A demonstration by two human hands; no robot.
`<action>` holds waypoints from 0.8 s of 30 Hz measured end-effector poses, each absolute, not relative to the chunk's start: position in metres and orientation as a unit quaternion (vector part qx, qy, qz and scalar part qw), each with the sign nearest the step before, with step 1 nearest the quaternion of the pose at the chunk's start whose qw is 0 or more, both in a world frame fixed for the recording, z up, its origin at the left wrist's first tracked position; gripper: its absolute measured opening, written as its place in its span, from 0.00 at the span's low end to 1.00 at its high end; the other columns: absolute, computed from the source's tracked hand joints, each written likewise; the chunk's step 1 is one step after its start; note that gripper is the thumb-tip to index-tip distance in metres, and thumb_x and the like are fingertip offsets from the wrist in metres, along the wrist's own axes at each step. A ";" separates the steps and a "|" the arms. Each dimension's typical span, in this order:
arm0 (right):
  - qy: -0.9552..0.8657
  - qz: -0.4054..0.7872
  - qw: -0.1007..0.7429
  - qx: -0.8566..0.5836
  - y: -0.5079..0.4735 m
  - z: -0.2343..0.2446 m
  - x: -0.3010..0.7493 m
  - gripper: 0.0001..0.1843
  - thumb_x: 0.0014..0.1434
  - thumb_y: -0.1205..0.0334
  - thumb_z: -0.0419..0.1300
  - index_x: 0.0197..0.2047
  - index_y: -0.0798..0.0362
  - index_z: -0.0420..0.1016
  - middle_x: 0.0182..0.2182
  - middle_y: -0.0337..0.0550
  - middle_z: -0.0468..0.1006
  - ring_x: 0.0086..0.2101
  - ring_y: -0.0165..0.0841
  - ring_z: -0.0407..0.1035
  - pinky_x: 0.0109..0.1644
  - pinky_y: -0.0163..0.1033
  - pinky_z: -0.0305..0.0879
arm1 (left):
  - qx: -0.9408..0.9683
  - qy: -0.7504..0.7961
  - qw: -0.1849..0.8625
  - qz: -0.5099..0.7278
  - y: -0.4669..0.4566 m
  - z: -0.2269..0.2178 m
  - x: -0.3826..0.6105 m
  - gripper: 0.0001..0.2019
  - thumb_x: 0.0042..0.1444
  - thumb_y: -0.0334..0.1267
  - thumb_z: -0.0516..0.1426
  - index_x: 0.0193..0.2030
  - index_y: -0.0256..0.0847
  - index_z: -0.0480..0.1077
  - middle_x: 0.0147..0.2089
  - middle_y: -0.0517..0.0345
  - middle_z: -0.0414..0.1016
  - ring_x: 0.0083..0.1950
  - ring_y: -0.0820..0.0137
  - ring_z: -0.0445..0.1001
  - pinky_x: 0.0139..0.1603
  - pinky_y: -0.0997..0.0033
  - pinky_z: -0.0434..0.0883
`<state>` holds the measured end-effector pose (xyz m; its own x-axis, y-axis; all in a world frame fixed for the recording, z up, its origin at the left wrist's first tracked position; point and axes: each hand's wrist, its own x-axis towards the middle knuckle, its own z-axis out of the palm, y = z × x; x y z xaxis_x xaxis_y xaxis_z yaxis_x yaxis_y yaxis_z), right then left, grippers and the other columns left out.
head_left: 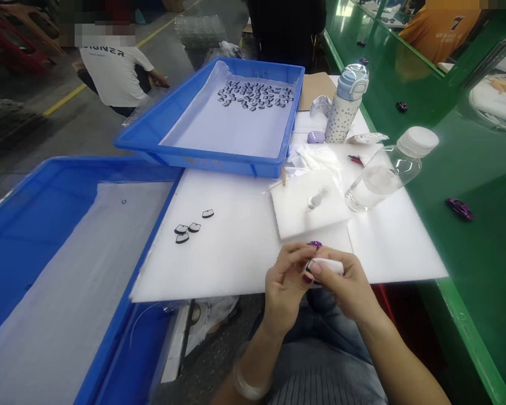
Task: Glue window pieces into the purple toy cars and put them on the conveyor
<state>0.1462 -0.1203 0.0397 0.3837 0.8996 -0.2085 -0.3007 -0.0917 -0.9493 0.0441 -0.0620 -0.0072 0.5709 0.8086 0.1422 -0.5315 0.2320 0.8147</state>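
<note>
A blue tray [141,236] lined with white cloth stands at far left, beside a table [227,259] with a white top. Four dark-edged pieces [188,227] lie on its left half, three bunched together and one just apart. Beyond them, a second tray [231,161] bears rows of small dark parts [253,95].

At the table's near edge, a worker's left hand [284,275] rises from a banded wrist, palm turned inward, fingers bent over and thumb drawn in, clamped on a purple part [315,244]. The part sits between the two hands, mostly hidden by the fingers; its full shape cannot be told. The right hand [346,281] meets it from the other side, forearm slanting in from lower right, thumb laid along a white item [333,265] and pressing it against bent fingers. The item may be touching the purple part, though the fingers block the view.

Behind the hands lies a foam pad [290,211] with a vial [318,198] on it; right of it, a bottle [377,180]. A purple car [460,208] rests on the green bench [480,247] at far right.
</note>
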 end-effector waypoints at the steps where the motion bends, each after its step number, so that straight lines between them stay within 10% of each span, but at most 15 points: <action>1: -0.244 0.514 0.625 -0.535 -0.120 0.037 0.145 0.18 0.53 0.50 0.69 0.26 0.56 0.72 0.19 0.34 0.64 0.21 0.21 0.57 0.26 0.30 0.55 | 0.443 0.145 0.778 0.423 -0.060 -0.008 0.043 0.10 0.59 0.42 0.65 0.47 0.46 0.80 0.49 0.54 0.72 0.49 0.72 0.74 0.53 0.76 0.72; 10: -0.404 0.221 0.672 -0.580 -0.130 0.034 0.163 0.11 0.64 0.59 0.59 0.35 0.50 0.82 0.29 0.41 0.70 0.28 0.25 0.64 0.28 0.31 0.61 | 0.291 0.186 0.869 0.355 -0.050 -0.002 0.037 0.16 0.46 0.53 0.70 0.36 0.45 0.82 0.32 0.55 0.80 0.33 0.73 0.77 0.39 0.76 0.76; 17: -0.638 -0.045 0.497 -0.587 -0.117 0.049 0.145 0.10 0.61 0.70 0.60 0.45 0.57 0.79 0.34 0.43 0.67 0.28 0.22 0.63 0.27 0.30 0.66 | 0.268 0.207 0.879 0.336 -0.050 -0.001 0.035 0.16 0.42 0.48 0.73 0.35 0.43 0.83 0.31 0.55 0.81 0.30 0.73 0.78 0.36 0.77 0.77; 24: -0.653 0.009 0.413 -0.634 -0.150 0.062 0.169 0.11 0.61 0.72 0.60 0.46 0.55 0.79 0.32 0.42 0.70 0.25 0.21 0.64 0.25 0.30 0.62 | 0.283 0.197 0.876 0.337 -0.049 0.002 0.035 0.17 0.40 0.50 0.73 0.34 0.43 0.83 0.31 0.53 0.81 0.34 0.72 0.79 0.41 0.77 0.77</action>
